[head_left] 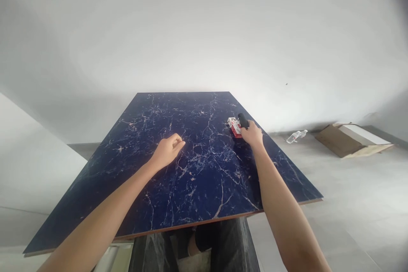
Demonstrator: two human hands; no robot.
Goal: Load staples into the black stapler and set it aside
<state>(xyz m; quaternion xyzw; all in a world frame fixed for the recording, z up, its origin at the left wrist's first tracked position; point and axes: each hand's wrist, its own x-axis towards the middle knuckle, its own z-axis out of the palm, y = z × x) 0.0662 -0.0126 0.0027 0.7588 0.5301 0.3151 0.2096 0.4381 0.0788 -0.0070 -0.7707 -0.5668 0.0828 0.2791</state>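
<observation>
My right hand [253, 134] is closed around a black object with a rounded end [243, 120], near the right edge of the dark blue marble-patterned table [197, 187]. Most of that object is hidden by the fingers, so its kind is unclear. Right beside it, on the left, lies a small red and white box [234, 127]; whether my fingers touch the box cannot be made out. My left hand [167, 149] is over the middle of the table with its fingers curled in and the thumb against them. Nothing shows in it.
On the floor to the right lie a crumpled clear plastic piece [296, 136] and an open cardboard box [349, 140]. A pale wall [191, 29] rises behind the table's far edge. My legs are under the near edge.
</observation>
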